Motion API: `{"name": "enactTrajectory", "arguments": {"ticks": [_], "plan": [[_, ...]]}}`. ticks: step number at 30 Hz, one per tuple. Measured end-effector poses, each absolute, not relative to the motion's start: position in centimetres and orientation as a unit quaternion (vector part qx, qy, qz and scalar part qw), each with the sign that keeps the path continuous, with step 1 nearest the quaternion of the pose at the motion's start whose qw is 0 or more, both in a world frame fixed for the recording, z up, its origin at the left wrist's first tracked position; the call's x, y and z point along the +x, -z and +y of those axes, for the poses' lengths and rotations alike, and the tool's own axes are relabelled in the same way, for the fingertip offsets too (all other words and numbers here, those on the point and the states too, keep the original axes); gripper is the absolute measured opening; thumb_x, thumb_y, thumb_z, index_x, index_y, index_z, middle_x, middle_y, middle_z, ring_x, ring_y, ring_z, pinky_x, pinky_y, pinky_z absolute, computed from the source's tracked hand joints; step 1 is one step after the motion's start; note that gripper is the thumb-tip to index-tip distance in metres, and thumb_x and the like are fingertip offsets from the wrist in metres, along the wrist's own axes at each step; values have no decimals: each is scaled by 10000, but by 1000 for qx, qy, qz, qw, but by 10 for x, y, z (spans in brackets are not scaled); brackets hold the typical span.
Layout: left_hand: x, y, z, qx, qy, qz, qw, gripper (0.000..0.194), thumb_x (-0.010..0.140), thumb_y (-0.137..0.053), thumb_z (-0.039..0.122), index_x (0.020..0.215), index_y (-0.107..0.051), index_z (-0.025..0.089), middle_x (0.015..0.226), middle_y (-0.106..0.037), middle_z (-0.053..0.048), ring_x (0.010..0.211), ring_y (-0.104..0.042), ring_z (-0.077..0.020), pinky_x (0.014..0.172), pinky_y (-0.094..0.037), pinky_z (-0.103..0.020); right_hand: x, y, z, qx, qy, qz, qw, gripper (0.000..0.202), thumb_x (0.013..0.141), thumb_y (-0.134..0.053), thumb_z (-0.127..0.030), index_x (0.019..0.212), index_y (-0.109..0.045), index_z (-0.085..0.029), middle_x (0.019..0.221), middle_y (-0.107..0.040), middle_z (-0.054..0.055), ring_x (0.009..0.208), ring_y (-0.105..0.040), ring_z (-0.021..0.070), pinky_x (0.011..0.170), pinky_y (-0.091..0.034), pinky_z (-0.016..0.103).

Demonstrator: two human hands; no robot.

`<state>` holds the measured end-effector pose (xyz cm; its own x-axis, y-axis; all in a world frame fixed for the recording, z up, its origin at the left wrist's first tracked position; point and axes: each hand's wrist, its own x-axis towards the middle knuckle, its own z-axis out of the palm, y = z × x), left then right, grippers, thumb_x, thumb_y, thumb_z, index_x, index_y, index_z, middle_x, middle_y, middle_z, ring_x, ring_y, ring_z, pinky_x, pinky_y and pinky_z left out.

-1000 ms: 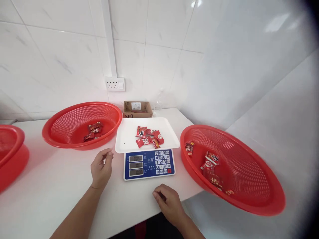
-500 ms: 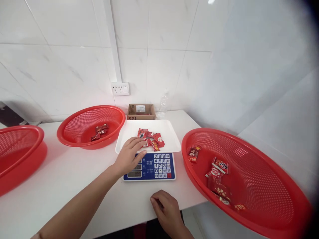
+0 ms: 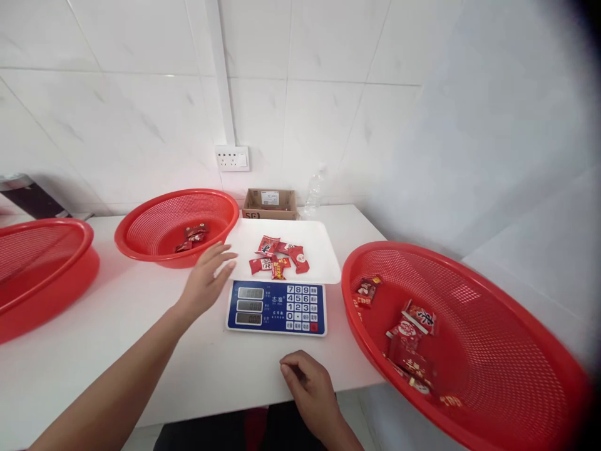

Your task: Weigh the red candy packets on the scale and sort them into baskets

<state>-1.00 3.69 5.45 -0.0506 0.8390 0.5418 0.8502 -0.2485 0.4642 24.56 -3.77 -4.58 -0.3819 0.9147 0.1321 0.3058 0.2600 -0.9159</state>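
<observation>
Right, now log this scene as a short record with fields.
Left hand: open, at left edge of white tray
Right hand: loosely curled, near front edge of table
Tray load: red packets, some overlapping
Scale: keypad, three displays, top reading illegible
Baskets: three, red; packets visible in two
Behind: cardboard box, clear bottle

The red basket on the far left is cut off by the left edge, and so is the dark thing behind it. The big basket on the right is cut off at the bottom, and its right side goes into a dark blur. The left hand hides a corner of the white tray. The right hand hides what is under its curled fingers. The numbers on the scale are too faint to read for sure. The tiny words on the box label are too small.
</observation>
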Motion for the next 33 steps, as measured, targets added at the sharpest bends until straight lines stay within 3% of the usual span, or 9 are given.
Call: {"name": "enactTrajectory", "arguments": {"ticks": [6, 10, 14, 17, 21, 27, 30, 33], "plan": [[-56, -22, -23, -560, 383, -735, 6, 339, 848, -436, 466, 984, -640, 232, 1094, -651, -58, 1073, -570, -215, 846, -480, -328, 249, 40, -30, -449, -497, -675, 309, 245, 843, -506, -399, 915, -651, -215, 864, -671, 53, 797, -615, 185, 713, -492, 287], [-63, 0, -37, -566, 359, -742, -4, 344, 851, -431, 465, 1011, -634, 238, 1127, -632, -71, 1115, -540, -236, 701, -502, -286, 248, 34, -20, -459, -532, -666, 249, 269, 816, -526, -405, 964, -645, -215, 701, -622, 11, 666, -585, 161, 629, -481, 278], [-66, 2, -29, -599, 362, -713, 46, 326, 856, -451, 419, 1081, -595, 233, 1223, -569, -94, 1162, -501, -256, 855, -484, -377, 245, 37, -15, -467, -557, -640, 249, 290, 808, -532, -423, 955, -635, -196, 615, -572, -13, 586, -545, 144, 567, -453, 265], [-79, -11, -13, -607, 385, -682, 133, 346, 851, -478, 393, 1134, -557, 210, 1290, -509, -123, 1258, -409, -283, 1013, -368, -465, 243, 41, -17, -489, -541, -631, 265, 315, 803, -528, -470, 922, -633, -198, 614, -564, -9, 589, -540, 151, 567, -442, 270], [-118, -38, 19, -575, 391, -692, 196, 502, 851, -469, 461, 1240, -470, 143, 1346, -453, -147, 1341, -274, -321, 1088, -248, -493, 241, 45, -20, -498, -540, -617, 282, 364, 791, -526, -526, 909, -624, -196, 607, -546, -9, 591, -538, 158, 555, -430, 270], [-172, -71, 59, -537, 205, -815, 80, 766, 807, -422, 611, 1350, -323, 80, 1429, -336, -162, 1339, -167, -439, 1010, -226, -627, 241, 47, -19, -498, -543, -611, 288, 394, 780, -533, -550, 908, -618, -188, 604, -523, -14, 590, -520, 153, 559, -418, 266], [-185, -81, 60, -530, 85, -843, 48, 768, 795, -481, 547, 1401, -252, 135, 1477, -254, -180, 1370, -115, -394, 1018, -195, -628, 241, 50, -19, -499, -543, -610, 291, 411, 781, -526, -559, 912, -616, -180, 593, -518, -16, 579, -505, 147, 560, -409, 262], [-208, -86, 45, -527, -3, -848, 59, 807, 743, -578, 463, 1422, -206, 238, 1517, -172, -131, 1390, -73, -345, 1029, -149, -627, 241, 52, -19, -495, -549, -604, 298, 421, 776, -531, -564, 913, -620, -176, 608, -533, -6, 591, -509, 148, 561, -406, 258]]}}
